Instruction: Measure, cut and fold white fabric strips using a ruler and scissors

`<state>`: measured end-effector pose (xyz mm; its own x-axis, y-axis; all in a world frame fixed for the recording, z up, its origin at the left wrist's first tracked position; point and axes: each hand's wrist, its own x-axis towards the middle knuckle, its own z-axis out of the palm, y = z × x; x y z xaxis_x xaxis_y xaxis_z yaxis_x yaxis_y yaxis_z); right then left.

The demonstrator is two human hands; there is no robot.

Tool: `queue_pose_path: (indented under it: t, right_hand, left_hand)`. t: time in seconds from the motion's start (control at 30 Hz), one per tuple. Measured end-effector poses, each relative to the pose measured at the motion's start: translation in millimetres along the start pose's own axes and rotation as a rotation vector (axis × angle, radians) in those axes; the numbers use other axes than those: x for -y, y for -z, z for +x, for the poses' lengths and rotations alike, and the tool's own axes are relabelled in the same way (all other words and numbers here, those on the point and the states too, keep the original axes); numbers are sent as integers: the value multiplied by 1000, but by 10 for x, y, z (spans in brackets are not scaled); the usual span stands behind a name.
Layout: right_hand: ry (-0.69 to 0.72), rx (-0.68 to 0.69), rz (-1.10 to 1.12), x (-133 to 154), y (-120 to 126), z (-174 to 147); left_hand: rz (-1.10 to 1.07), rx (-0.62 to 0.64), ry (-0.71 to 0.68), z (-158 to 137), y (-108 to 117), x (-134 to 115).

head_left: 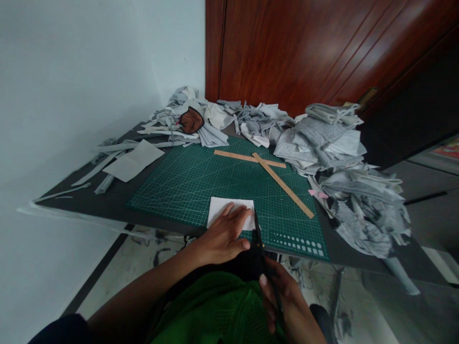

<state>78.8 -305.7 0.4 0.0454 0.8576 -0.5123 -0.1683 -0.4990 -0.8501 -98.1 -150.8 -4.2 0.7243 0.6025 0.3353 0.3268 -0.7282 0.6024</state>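
Note:
A small white rectangle of cloth [217, 205] lies near the front edge of the green cutting mat [179, 177]. My left hand [225, 234] rests on top of it, fingers stretched forward and pressing it down, with part of the cloth hidden beneath. My right hand [287, 296] is closed around the handles of black scissors [258, 234]. Their blades point away from me along the cloth's right edge; whether they touch the cloth I cannot tell.
Two wooden rulers [283, 185] lie crossed on the mat. Heaps of grey and white fabric scraps [322, 138] line the table's back and right side. A folded pale sheet [134, 160] lies at left, and a brown piece with dark trim [191, 120] tops the back heap.

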Motion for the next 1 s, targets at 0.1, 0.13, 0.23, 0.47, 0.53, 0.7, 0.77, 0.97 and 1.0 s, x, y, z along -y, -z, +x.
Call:
queue_pose_path:
  t: [0.1, 0.13, 0.23, 0.47, 0.53, 0.7, 0.77, 0.97, 1.0]
  right_hand:
    - [5, -2, -19, -5, 21, 4]
    - [5, -6, -26, -9, 28, 3]
    - [8, -5, -38, -19, 38, -10]
    - [-34, -24, 31, 1, -17, -40]
    - [-28, -5, 54, 14, -34, -41]
    - [1, -4, 36, 19, -39, -45]
    - [1, -3, 41, 10, -38, -47]
    - [4, -23, 40, -44, -56, -44]
    - [4, -27, 36, -52, -60, -42]
  left_hand:
    - [-11, 4, 5, 12, 6, -7]
    - [-14, 5, 7, 13, 6, -6]
    - [-17, 2, 10, 14, 5, -1]
    - [-33, 9, 22, 17, 16, -20]
    - [-33, 13, 30, 14, 15, -22]
    - [-29, 10, 26, 6, 2, -5]
    - [-27, 9, 26, 2, -7, 5]
    - [-21, 30, 35, -21, -32, 33]
    - [-20, 32, 37, -24, -32, 34]
